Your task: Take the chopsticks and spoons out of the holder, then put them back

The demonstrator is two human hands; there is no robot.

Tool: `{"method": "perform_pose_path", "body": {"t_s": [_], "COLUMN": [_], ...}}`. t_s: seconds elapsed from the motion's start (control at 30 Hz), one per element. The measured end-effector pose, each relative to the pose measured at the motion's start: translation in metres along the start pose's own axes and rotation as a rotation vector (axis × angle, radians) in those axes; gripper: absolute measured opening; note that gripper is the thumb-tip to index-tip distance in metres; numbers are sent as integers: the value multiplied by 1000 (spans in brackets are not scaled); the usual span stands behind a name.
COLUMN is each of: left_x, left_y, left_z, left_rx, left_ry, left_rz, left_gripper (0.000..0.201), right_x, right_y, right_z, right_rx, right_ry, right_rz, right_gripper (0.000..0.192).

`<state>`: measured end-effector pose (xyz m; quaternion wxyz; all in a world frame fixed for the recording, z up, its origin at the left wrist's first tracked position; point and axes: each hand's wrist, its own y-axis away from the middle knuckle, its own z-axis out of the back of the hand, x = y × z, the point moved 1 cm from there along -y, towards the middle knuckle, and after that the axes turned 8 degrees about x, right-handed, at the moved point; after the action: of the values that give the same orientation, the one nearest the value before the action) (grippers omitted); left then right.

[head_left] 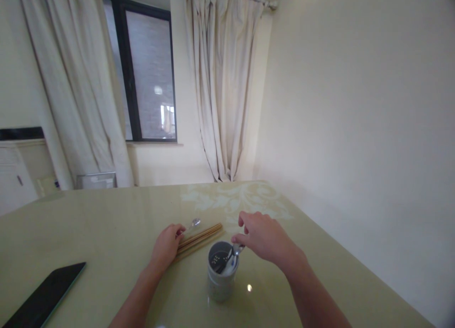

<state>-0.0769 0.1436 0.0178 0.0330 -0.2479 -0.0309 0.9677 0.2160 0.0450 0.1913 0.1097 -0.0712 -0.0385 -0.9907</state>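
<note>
My left hand (167, 246) is closed around the handle of a metal spoon (195, 222), whose bowl points away to the right. Beside it, a bundle of wooden chopsticks (201, 235) lies slantwise on the table, partly behind my fingers. A grey utensil holder (221, 290) stands upright in front of me, with dark holes showing in its bottom. Another metal spoon (237, 249) leans in it, bowl up at the right rim. Over that spoon, my right hand (265, 235) has its thumb and forefinger apart, thumb close to the bowl; whether it touches cannot be told.
A dark flat tablet-like slab (46, 295) lies at the left front of the glossy pale-green table (117, 223). The wall (355, 129) runs along the table's right side. Curtains (227, 81) and a window (151, 77) are behind the far edge.
</note>
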Motion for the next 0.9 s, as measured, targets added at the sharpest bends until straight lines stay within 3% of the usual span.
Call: {"method": "perform_pose_path", "body": {"t_s": [0.63,0.8,0.9], "left_x": [1,-2,-16], "left_y": [2,3,5], "left_z": [6,14,25], "left_rx": [60,44,-15], "left_ry": [112,123,129], "left_rz": [-73,-81,-105], "left_gripper": [24,25,32], "right_x": [2,5,6], "right_y": [-3,1,6], "right_z": [-4,4,11], "right_rx": [48,-14,-80], "right_ry": [-237,-271,-306], "right_rz": [292,365,409], "right_gripper": [12,15,18]}}
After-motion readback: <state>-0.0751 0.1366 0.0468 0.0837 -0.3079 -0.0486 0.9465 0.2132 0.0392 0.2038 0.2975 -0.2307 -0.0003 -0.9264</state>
